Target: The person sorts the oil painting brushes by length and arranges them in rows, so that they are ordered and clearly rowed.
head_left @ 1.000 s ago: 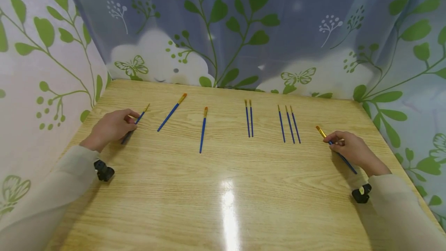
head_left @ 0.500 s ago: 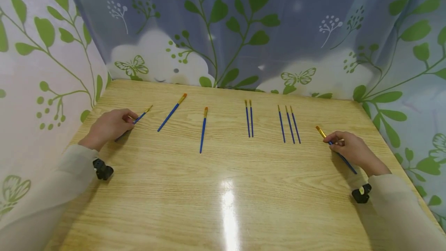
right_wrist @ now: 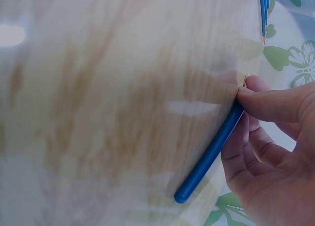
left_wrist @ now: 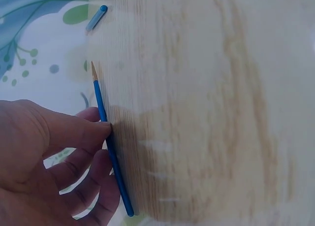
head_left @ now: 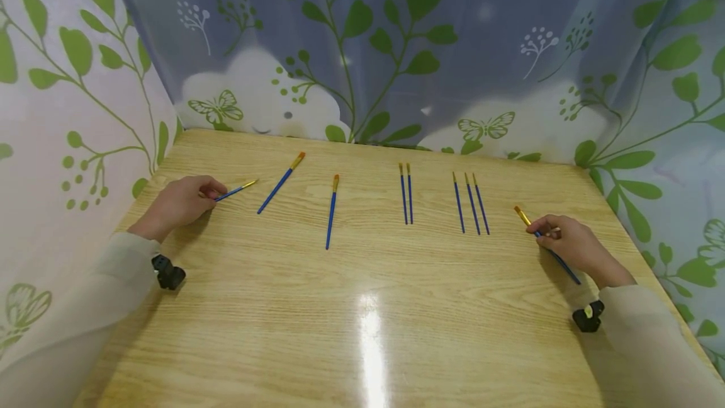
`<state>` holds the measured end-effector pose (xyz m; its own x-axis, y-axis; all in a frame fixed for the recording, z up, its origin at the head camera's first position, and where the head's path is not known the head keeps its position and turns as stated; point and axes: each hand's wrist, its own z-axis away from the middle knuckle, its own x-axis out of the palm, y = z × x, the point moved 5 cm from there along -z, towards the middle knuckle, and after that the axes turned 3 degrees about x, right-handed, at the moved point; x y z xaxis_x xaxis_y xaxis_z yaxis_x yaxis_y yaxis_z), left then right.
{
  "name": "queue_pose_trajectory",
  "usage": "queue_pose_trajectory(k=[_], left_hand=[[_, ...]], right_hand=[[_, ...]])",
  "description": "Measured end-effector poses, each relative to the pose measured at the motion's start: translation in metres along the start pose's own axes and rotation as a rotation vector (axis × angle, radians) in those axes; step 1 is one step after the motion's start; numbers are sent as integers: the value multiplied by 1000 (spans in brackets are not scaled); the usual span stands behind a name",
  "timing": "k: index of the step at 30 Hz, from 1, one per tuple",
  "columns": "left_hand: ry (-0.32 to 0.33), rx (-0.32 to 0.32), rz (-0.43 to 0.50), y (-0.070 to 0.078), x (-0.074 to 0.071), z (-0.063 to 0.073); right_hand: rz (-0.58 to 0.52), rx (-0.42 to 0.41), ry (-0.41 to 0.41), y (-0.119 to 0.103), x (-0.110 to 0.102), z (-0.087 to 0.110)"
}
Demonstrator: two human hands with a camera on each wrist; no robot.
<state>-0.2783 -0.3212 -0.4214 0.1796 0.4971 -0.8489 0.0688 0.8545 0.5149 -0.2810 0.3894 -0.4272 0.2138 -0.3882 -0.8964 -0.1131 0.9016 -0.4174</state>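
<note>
At the table's left side my left hand [head_left: 189,199] pinches a thin blue paintbrush [head_left: 235,190] between thumb and fingertips, its pointed tip toward the right. In the left wrist view the thumb presses the blue handle [left_wrist: 113,152] near its middle. Over on the right, my right hand [head_left: 569,241] pinches a wider paintbrush [head_left: 522,214] near its gold ferrule, flat bristles toward the back left. Its thick handle [right_wrist: 209,159] slants down past the fingers in the right wrist view; the bristles are hidden there.
Two flat-tipped paintbrushes [head_left: 280,184] [head_left: 331,213] lie left of centre. A close pair of thin brushes [head_left: 404,197] lies near the middle, and three fine brushes [head_left: 469,203] are right of it. Patterned cloth [head_left: 385,49] surrounds the wooden table [head_left: 283,320] behind and at the sides.
The brush in my left hand has swung round, its tip moving right and slightly down so that it lies flatter across the view. My right hand and its brush have stayed put.
</note>
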Motion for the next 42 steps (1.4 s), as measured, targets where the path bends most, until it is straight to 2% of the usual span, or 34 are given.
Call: queue_pose_trajectory(k=[10,18,30,38,42], left_hand=[[-13,-8,11,-3,1,-4],[3,18,-15,-5,-2,-6],[6,14,-33,-16,-5,-11],[13,64,-43,-12,-1,-11],[2,45,-36,-13,0,-10]], right_hand=[[-12,0,2,-1,-1,0],[-27,-2,5,-4,-2,0],[-32,5,0,-2,-1,0],[-36,8,3,-3,-1,2],[-45,10,-4,-2,0,2]])
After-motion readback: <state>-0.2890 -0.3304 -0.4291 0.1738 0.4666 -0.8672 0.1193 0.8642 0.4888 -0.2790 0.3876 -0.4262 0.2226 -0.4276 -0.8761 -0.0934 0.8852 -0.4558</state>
